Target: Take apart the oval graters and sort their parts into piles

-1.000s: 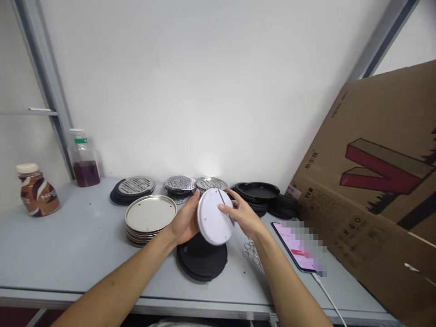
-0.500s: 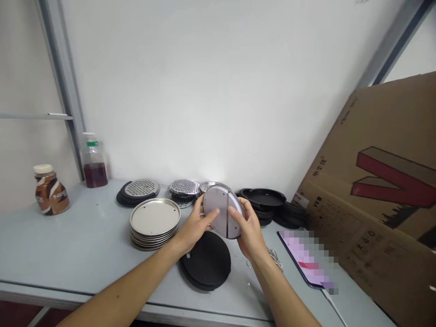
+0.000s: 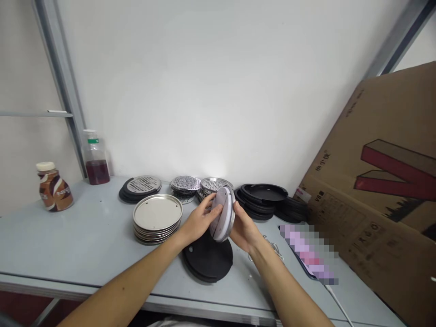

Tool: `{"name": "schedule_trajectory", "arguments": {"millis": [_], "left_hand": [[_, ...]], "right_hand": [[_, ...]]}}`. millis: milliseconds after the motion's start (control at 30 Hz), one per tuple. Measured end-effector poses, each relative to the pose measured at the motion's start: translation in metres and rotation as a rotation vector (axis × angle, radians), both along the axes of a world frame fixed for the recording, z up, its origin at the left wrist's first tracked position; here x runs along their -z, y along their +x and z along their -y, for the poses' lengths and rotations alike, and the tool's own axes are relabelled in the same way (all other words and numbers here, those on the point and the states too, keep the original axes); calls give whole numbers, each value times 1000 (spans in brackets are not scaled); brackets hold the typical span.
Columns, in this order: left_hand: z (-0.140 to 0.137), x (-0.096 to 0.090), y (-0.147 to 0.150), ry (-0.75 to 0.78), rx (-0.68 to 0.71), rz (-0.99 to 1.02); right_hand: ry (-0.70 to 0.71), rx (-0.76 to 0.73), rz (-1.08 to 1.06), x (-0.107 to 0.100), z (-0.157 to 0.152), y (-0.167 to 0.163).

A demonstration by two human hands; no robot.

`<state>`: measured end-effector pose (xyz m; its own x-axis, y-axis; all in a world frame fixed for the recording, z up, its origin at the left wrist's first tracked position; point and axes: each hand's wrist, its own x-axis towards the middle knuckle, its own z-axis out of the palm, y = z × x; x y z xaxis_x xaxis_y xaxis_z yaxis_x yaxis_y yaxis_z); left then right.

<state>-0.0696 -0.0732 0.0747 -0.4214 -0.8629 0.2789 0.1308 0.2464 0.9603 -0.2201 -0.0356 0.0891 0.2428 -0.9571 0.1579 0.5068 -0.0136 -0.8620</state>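
Between my hands, above the table, is a round pale disc [image 3: 222, 217] with a dark slit across its face and a metal rim, tilted nearly edge-on. My left hand [image 3: 199, 223] grips its left side, thumb on the pale face. My right hand [image 3: 244, 230] holds the rim from the right, its fingers partly hidden behind the disc. Below them lies a round black plate [image 3: 208, 260] with a small hole near its edge. To the left stands a stack of round metal trays [image 3: 157, 212].
Along the wall are perforated grater discs [image 3: 185, 182], a grater in a black holder [image 3: 143, 185] and stacked black rings [image 3: 264, 193]. A phone [image 3: 303, 254] with a cable and a large cardboard box [image 3: 381, 190] are at right. Two bottles [image 3: 97, 163] stand at left.
My hands have turned the disc from facing me to nearly edge-on, showing more of its metal rim. My right thumb has moved off the pale face to the rim. The view has shifted slightly.
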Motion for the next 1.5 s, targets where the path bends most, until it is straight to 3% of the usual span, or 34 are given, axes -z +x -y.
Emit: {"name": "schedule_trajectory", "arguments": {"millis": [100,200,300,633,700,800,867,967,1100,1200,1300,1367,1500], "left_hand": [[-4,-5,3,-166,-79,57],[-9,-10,4,-298,24,36],[-14,-12,4,-331,73,28],[-20,-17,4,-526,-55,-6],[-12,-19,5,-428,-133,-128],[7,-22,10,-40,-256,-433],[20,-25,15,217,-249,-613],[32,-32,25,392,-176,-692],[40,-40,43,437,-393,-626],[50,-45,65,320,-597,-677],[61,-45,88,203,-800,-662],[67,-42,97,195,-838,-609],[69,-37,98,227,-769,-547]], "right_hand": [[-13,8,-6,-2,1,-6],[-12,35,-14,-5,3,-9],[-12,31,-14,-4,4,-9],[-86,66,-14,-7,-3,-2],[-99,90,19,-8,-2,-4],[-28,88,53,-10,0,-9],[34,44,100,-12,1,-14],[48,34,216,-16,3,-23],[74,198,341,-18,9,-41],[136,292,392,-19,17,-55],[228,291,388,-21,29,-62],[303,254,398,-24,39,-61],[373,256,410,-31,60,-49]]}}
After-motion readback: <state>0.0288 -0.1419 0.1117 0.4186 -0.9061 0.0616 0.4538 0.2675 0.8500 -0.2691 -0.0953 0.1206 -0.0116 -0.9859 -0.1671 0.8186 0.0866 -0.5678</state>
